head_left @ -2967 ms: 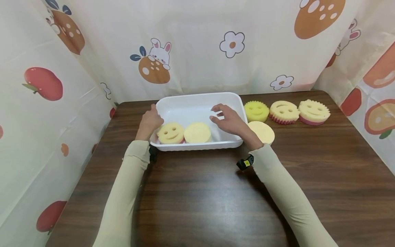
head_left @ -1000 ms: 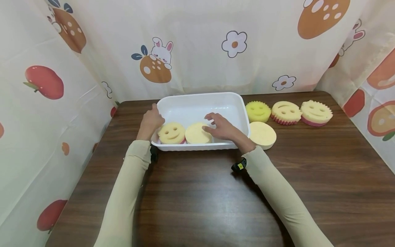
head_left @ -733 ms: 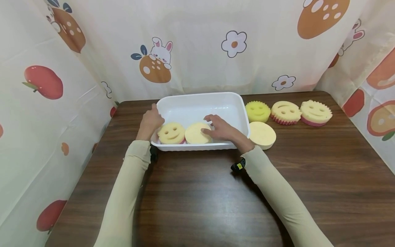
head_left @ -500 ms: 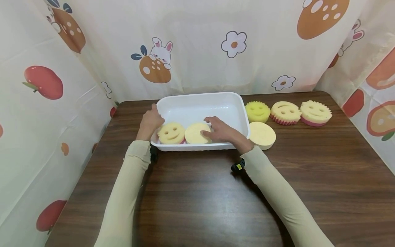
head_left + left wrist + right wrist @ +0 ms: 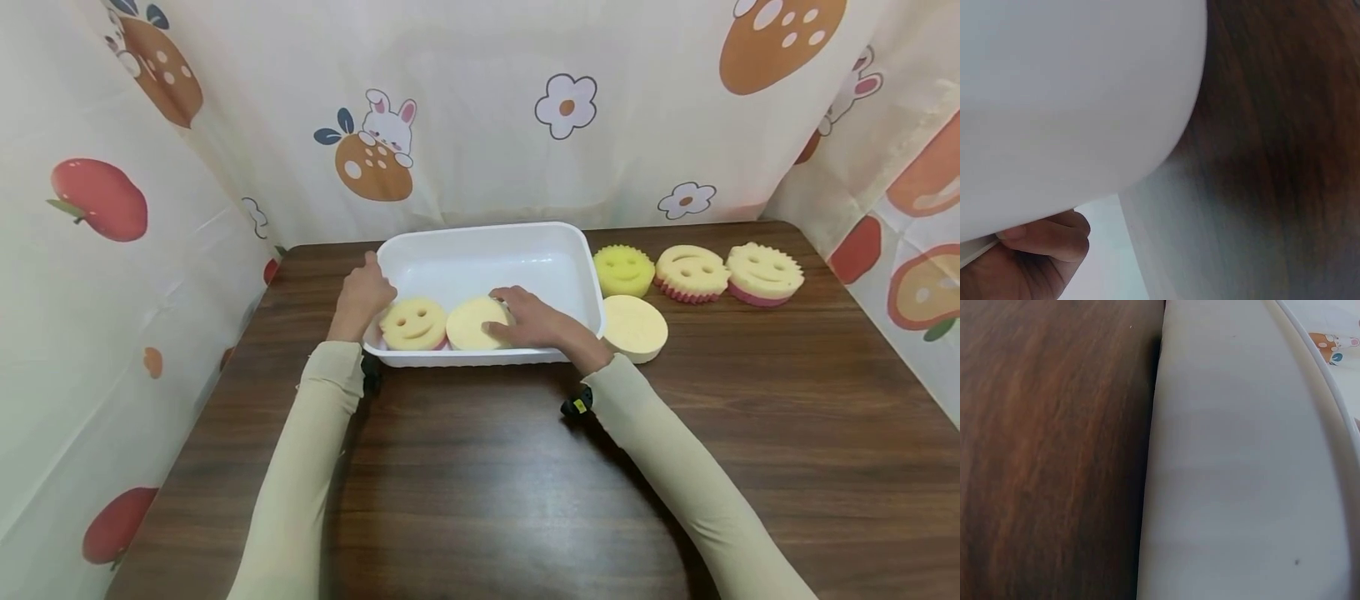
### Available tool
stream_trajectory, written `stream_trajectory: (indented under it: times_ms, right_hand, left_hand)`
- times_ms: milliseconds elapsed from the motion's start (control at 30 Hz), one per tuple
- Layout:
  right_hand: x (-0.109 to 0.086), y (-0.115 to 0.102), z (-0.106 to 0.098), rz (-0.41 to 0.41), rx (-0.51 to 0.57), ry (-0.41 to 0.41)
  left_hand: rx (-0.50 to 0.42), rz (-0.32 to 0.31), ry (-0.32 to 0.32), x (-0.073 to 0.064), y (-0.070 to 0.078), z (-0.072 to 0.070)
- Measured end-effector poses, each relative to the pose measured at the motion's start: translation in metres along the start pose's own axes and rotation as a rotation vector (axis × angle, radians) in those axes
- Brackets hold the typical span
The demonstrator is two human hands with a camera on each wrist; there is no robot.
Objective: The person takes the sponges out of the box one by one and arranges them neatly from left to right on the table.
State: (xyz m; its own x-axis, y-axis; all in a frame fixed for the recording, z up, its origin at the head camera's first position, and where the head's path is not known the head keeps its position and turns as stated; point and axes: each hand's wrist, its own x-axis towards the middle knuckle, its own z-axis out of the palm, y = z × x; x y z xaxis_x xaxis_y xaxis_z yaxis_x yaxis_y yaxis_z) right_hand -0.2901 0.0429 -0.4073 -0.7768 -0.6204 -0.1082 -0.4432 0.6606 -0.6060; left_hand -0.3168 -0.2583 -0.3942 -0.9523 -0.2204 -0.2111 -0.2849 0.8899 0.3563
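A white tray (image 5: 480,358) holds two round sponges side by side along its front wall. On the left lies a cream smiley sponge (image 5: 412,325) with a pink underside; on the right is a plain cream sponge (image 5: 467,327). My left hand (image 5: 362,298) grips the tray's left rim, and the left wrist view shows its curled fingers (image 5: 1054,240) at the edge. My right hand (image 5: 536,321) grips the plain sponge at its right side, thumb over the top and fingers behind its far edge. The right wrist view shows only the tray's outer wall (image 5: 1229,456) and the table.
Right of the tray stand a yellow smiley sponge (image 5: 624,271), two cream-and-pink smiley sponges, one upside down (image 5: 692,273) and one at the far right (image 5: 763,273), and a plain cream disc sponge (image 5: 636,327). A printed curtain (image 5: 480,167) closes off the wooden table's (image 5: 480,467) back.
My right hand has moved left and down from above the tray's right half onto the plain sponge, its thumb and fingers closing on it. The left hand has stayed on the rim.
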Motion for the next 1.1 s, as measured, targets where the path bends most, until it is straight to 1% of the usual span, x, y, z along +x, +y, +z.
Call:
stream_trajectory:
  times_ms: [167,400,533,767,1100]
  right_hand:
    - [0.0003,-0.0013,-0.0003,0.008,-0.014,-0.003]
    - [0.0014,-0.0028,0.0009,0.026,-0.033,-0.024]
    - [0.0011,-0.0029,0.0014,0.023,-0.028,-0.025]
    - [0.0017,-0.0012,0.0022,-0.004,-0.003,-0.008]
    - [0.0008,-0.0006,0.0014,-0.077,0.084,0.021]
  left_hand:
    - [-0.015,0.009,-0.003,0.0018,-0.0007,-0.0007]
    - [-0.021,-0.01,-0.014,0.0026,-0.0014,-0.0002]
    - [-0.022,-0.013,-0.018,0.0017,-0.0013,-0.0001]
    - [-0.014,-0.009,-0.009,0.0021,-0.0013,0.0003]
    - [0.002,-0.004,-0.003,0.0035,-0.0021,0.0001]
